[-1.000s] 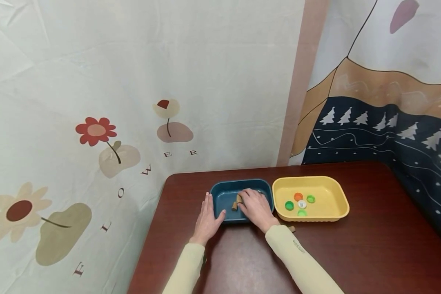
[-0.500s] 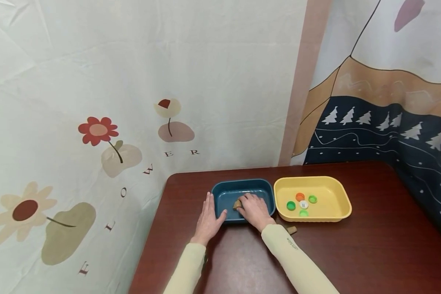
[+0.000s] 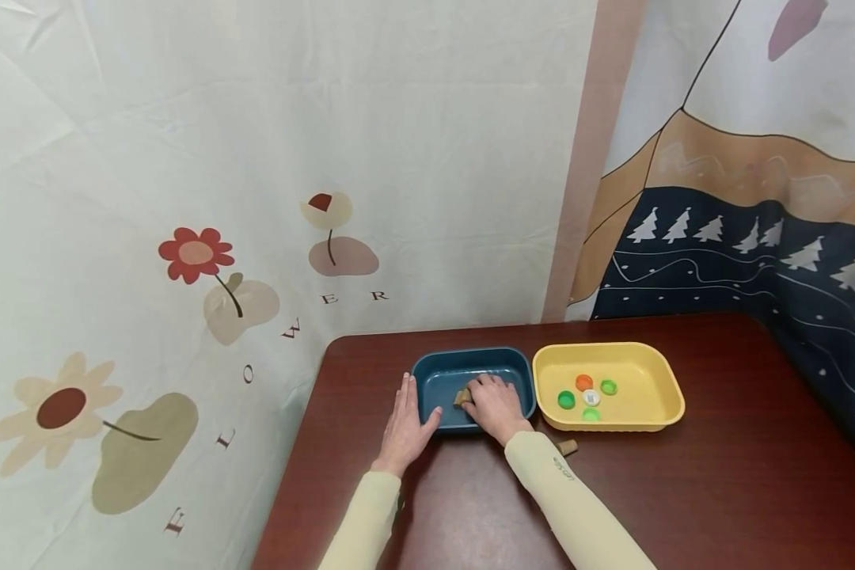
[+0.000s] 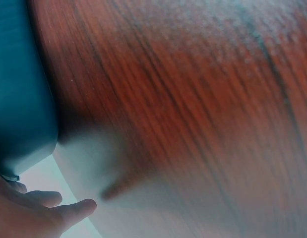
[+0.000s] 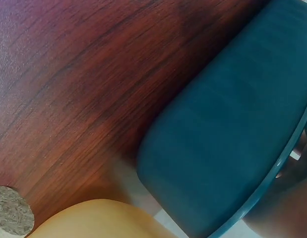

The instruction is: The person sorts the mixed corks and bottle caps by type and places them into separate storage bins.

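My right hand [image 3: 497, 405] reaches over the near rim of a blue tray [image 3: 436, 372]. Its curled fingers and thumb pinch a cork [image 3: 466, 393] at the tray's floor, and the hand covers part of it. Another cork [image 3: 459, 400] seems to touch it on the left. My left hand [image 3: 403, 429] lies along the tray's left side with straight fingers, its thumb out by the near left corner. In the left wrist view, several fingers [image 4: 76, 210] show beside the tray wall [image 4: 22, 94]. The right wrist view shows the tray's outer wall [image 5: 208, 134], the hand mostly hidden behind it.
A yellow tray [image 3: 641, 376] stands right of the blue one, holding several bottle caps: an orange cap [image 3: 584, 382], a white cap [image 3: 590, 397] and green ones. A loose cork [image 3: 567, 447] lies on the brown table [image 3: 484, 507] by my right sleeve. A printed cloth hangs behind.
My right hand has drawn slightly toward me inside the blue tray, bringing the pinched cork down against the other cork. My left hand stays by the tray. The whole view has shifted slightly.
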Motion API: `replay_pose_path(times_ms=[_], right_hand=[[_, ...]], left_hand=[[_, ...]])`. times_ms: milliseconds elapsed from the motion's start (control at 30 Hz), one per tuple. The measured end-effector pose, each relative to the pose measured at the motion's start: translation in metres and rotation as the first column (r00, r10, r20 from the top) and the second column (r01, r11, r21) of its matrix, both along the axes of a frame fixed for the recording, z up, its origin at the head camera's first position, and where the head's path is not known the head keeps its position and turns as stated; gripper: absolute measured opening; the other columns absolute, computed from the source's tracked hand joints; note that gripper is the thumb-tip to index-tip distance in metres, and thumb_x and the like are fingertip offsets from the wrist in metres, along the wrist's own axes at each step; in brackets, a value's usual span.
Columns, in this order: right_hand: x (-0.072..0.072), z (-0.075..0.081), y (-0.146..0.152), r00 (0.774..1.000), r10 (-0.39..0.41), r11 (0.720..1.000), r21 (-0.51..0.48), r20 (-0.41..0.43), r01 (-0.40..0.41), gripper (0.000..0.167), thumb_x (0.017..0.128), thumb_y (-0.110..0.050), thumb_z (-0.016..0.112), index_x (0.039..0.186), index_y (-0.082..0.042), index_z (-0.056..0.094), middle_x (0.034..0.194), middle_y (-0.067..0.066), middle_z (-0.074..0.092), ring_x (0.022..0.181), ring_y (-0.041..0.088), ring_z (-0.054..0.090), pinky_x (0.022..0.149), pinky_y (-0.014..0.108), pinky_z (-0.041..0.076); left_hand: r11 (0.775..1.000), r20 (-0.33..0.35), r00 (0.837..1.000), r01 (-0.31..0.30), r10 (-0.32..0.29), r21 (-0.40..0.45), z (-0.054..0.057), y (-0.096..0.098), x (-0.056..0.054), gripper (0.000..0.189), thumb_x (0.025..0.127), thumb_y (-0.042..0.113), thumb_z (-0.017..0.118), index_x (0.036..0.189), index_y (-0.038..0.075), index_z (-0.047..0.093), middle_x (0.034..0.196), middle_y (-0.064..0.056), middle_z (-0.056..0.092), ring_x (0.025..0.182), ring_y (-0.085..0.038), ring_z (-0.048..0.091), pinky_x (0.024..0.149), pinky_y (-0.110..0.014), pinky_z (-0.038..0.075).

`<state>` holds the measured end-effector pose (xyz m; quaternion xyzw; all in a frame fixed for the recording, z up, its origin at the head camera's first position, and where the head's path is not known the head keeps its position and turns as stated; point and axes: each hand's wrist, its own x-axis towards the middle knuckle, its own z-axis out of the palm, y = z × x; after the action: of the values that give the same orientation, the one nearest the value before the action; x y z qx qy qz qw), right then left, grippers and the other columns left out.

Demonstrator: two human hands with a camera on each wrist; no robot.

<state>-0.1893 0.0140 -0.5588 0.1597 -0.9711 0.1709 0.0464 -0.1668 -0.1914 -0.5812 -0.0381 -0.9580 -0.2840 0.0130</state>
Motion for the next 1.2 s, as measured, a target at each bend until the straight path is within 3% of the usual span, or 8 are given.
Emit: replay_pose_path(times_ms=[433, 733, 967, 1200], right_hand=[[-0.004, -0.001, 0.006, 0.999, -0.029, 1.000, 0.013, 0.033, 0.028, 0.033, 0.096, -0.035, 0.076, 0.117, -0.011, 0.075, 0.127, 0.012, 0.067, 0.119, 0.037, 0.061, 0.095, 0.058, 0.051], [-0.001, 0.003, 0.009, 1.000, -0.024, 0.999, -0.030, 0.013, 0.024, 0.048, 0.096, -0.037, 0.075, 0.134, -0.008, 0.068, 0.134, 0.014, 0.065, 0.127, 0.038, 0.059, 0.100, 0.060, 0.049], [0.009, 0.015, 0.019, 0.999, -0.016, 0.991, -0.133, -0.049, 0.009, 0.054, 0.099, -0.037, 0.071, 0.143, -0.008, 0.061, 0.149, 0.016, 0.056, 0.140, 0.040, 0.049, 0.108, 0.063, 0.042], [0.026, 0.017, 0.033, 0.998, -0.009, 0.986, -0.167, -0.063, -0.002, 0.059, 0.100, -0.043, 0.068, 0.149, -0.012, 0.057, 0.155, 0.015, 0.051, 0.145, 0.040, 0.044, 0.112, 0.065, 0.036]], left_hand=[[1.000, 0.000, 1.000, 0.001, -0.001, -0.004, 0.001, 0.002, 0.001, 0.090, 0.101, 0.048, 0.060, 0.166, 0.004, 0.015, 0.174, -0.011, 0.009, 0.155, -0.042, 0.019, 0.119, -0.058, 0.029], [1.000, -0.007, 1.000, 0.005, -0.005, 0.003, 0.001, 0.000, 0.000, 0.091, 0.101, 0.050, 0.059, 0.166, 0.004, 0.015, 0.174, -0.011, 0.010, 0.155, -0.044, 0.020, 0.118, -0.060, 0.030], [1.000, 0.005, 1.000, 0.003, -0.003, -0.003, 0.001, -0.001, -0.001, 0.091, 0.101, 0.050, 0.058, 0.166, 0.005, 0.013, 0.174, -0.010, 0.008, 0.155, -0.043, 0.019, 0.118, -0.059, 0.030], [1.000, 0.011, 1.000, 0.000, 0.000, 0.011, 0.002, 0.001, 0.000, 0.090, 0.101, 0.048, 0.060, 0.166, 0.004, 0.015, 0.174, -0.011, 0.010, 0.155, -0.043, 0.019, 0.118, -0.060, 0.030]])
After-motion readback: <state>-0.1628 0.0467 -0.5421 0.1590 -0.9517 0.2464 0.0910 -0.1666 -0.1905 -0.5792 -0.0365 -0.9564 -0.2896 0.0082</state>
